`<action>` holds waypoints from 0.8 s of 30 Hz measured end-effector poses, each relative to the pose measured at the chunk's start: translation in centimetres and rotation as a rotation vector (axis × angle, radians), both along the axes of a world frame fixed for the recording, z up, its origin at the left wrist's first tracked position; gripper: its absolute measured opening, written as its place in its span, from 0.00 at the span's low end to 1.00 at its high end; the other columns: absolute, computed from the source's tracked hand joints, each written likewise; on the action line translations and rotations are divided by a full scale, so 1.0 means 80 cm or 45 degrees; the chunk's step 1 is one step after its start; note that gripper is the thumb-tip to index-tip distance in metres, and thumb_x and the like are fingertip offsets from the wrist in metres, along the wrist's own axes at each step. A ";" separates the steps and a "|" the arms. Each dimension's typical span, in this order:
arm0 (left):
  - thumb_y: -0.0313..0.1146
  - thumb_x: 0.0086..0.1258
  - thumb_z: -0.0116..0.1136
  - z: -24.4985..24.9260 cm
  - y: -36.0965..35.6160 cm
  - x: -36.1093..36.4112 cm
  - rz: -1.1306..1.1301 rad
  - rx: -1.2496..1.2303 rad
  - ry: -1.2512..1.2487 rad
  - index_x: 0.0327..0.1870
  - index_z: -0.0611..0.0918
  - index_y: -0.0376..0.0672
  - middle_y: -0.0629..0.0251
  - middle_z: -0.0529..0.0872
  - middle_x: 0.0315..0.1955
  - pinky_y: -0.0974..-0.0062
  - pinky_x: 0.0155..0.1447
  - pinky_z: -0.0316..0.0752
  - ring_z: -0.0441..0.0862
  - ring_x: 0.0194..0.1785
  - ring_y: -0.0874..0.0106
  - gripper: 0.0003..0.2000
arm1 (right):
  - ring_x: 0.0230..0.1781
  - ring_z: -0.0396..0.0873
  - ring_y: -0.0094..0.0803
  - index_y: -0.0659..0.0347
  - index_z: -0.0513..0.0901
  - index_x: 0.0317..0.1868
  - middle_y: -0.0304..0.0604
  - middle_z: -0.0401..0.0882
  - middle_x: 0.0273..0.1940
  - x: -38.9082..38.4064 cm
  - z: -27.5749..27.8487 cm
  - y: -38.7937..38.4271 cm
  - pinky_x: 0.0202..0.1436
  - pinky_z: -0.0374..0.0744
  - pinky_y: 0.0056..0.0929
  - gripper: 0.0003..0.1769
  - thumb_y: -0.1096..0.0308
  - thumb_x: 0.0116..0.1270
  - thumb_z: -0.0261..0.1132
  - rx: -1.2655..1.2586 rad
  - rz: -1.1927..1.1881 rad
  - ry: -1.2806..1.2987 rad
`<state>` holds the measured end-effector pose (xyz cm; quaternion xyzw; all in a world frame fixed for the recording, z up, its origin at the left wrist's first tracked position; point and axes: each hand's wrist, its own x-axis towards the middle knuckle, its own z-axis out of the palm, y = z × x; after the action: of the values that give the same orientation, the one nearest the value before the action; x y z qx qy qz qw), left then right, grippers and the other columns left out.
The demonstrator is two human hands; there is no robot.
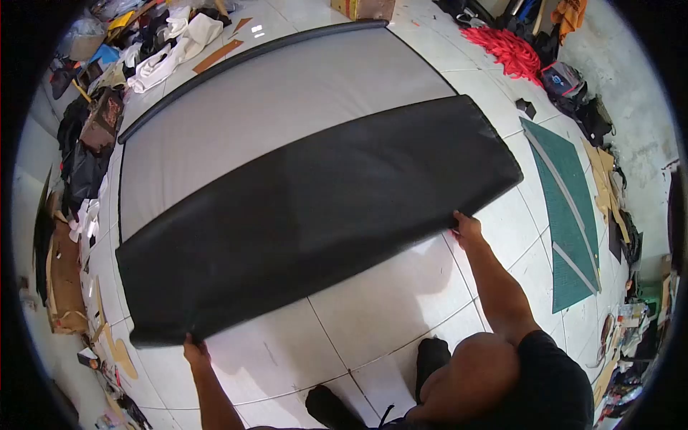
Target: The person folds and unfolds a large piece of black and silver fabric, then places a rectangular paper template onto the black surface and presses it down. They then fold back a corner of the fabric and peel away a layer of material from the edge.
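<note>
A large black sheet (308, 215), smooth like synthetic leather, spreads over the floor with its near part folded over. Beyond the fold its grey side (287, 100) faces up. A dark rolled edge (251, 64) runs along the far end. My left hand (195, 350) pinches the near edge by the left corner, thumb on top. Further right, my right hand (467, 228) grips the same edge, with its fingers partly hidden beneath.
White floor tiles (358, 315) lie around the sheet. To the right are a green cutting mat (555, 193) with a metal ruler (562, 183) and a red heap (505, 51). Clothes and bags (179, 46) are piled at upper left; a cardboard box (362, 8) stands at the back.
</note>
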<state>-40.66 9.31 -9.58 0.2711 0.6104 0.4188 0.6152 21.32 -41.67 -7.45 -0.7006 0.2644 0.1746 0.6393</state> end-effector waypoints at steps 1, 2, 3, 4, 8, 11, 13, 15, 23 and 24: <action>0.35 0.71 0.55 -0.014 -0.017 -0.024 -0.016 0.057 -0.121 0.46 0.80 0.37 0.63 0.85 0.40 0.76 0.43 0.77 0.83 0.42 0.70 0.11 | 0.37 0.80 0.36 0.63 0.77 0.48 0.43 0.80 0.41 -0.017 0.007 -0.019 0.32 0.80 0.35 0.16 0.64 0.64 0.67 0.020 0.009 0.032; 0.36 0.71 0.56 -0.015 -0.042 -0.034 -0.019 0.067 -0.157 0.47 0.79 0.38 0.64 0.85 0.40 0.77 0.43 0.76 0.83 0.41 0.71 0.12 | 0.36 0.81 0.35 0.63 0.77 0.48 0.43 0.80 0.41 -0.029 0.008 -0.040 0.31 0.80 0.33 0.17 0.63 0.64 0.67 0.025 -0.005 0.044; 0.36 0.71 0.55 -0.024 -0.060 -0.055 0.017 0.044 -0.130 0.47 0.80 0.38 0.63 0.85 0.42 0.75 0.46 0.76 0.82 0.44 0.70 0.11 | 0.35 0.81 0.34 0.63 0.77 0.48 0.43 0.81 0.40 -0.041 0.008 -0.063 0.31 0.80 0.32 0.17 0.62 0.64 0.67 0.031 -0.016 0.063; 0.35 0.71 0.53 -0.028 -0.083 -0.086 -0.130 0.015 -0.162 0.50 0.79 0.38 0.62 0.85 0.45 0.70 0.52 0.76 0.82 0.48 0.67 0.12 | 0.35 0.80 0.34 0.63 0.77 0.49 0.44 0.80 0.40 -0.055 0.012 -0.085 0.31 0.80 0.32 0.18 0.61 0.63 0.68 0.014 -0.023 0.075; 0.42 0.72 0.52 -0.028 -0.146 -0.149 -0.094 -0.067 -0.293 0.57 0.77 0.39 0.60 0.82 0.54 0.63 0.65 0.69 0.77 0.58 0.65 0.19 | 0.27 0.76 0.32 0.62 0.78 0.43 0.41 0.76 0.30 -0.088 0.020 -0.156 0.27 0.78 0.32 0.15 0.61 0.63 0.68 -0.175 -0.066 0.152; 0.44 0.73 0.50 -0.021 -0.125 -0.223 -0.022 -0.120 -0.203 0.59 0.76 0.38 0.59 0.80 0.56 0.59 0.67 0.67 0.77 0.57 0.62 0.21 | 0.23 0.75 0.31 0.59 0.79 0.39 0.40 0.76 0.28 -0.093 0.017 -0.194 0.26 0.75 0.32 0.12 0.59 0.64 0.67 -0.360 0.017 0.275; 0.44 0.72 0.52 -0.043 -0.090 -0.293 0.058 0.066 0.100 0.59 0.76 0.38 0.58 0.80 0.56 0.60 0.65 0.69 0.78 0.55 0.62 0.22 | 0.18 0.70 0.30 0.59 0.79 0.35 0.40 0.73 0.24 -0.090 0.021 -0.200 0.21 0.73 0.32 0.13 0.58 0.63 0.68 -0.465 0.042 0.335; 0.44 0.71 0.54 -0.015 -0.061 -0.310 0.225 0.028 0.174 0.59 0.76 0.37 0.58 0.80 0.56 0.61 0.63 0.72 0.79 0.55 0.64 0.22 | 0.19 0.71 0.30 0.60 0.78 0.35 0.40 0.72 0.24 -0.082 0.013 -0.207 0.22 0.73 0.33 0.14 0.57 0.63 0.69 -0.503 0.073 0.343; 0.48 0.72 0.52 0.011 0.018 -0.363 0.420 -0.161 0.353 0.60 0.75 0.35 0.58 0.79 0.57 0.59 0.61 0.73 0.79 0.56 0.60 0.26 | 0.59 0.75 0.49 0.58 0.71 0.62 0.53 0.76 0.59 -0.033 0.097 -0.133 0.59 0.75 0.44 0.35 0.46 0.61 0.66 -2.042 1.220 -0.121; 0.48 0.71 0.53 -0.002 0.021 -0.383 0.344 -0.090 0.289 0.60 0.75 0.35 0.57 0.79 0.57 0.59 0.61 0.74 0.79 0.55 0.60 0.26 | 0.59 0.75 0.49 0.58 0.71 0.62 0.52 0.76 0.59 -0.032 0.123 -0.091 0.59 0.75 0.44 0.34 0.46 0.62 0.65 -1.934 1.406 -0.201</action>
<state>-71.28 11.01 -9.77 0.2104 0.7210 0.4426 0.4898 18.78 -48.96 2.40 -0.9659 -0.1062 0.1860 -0.1457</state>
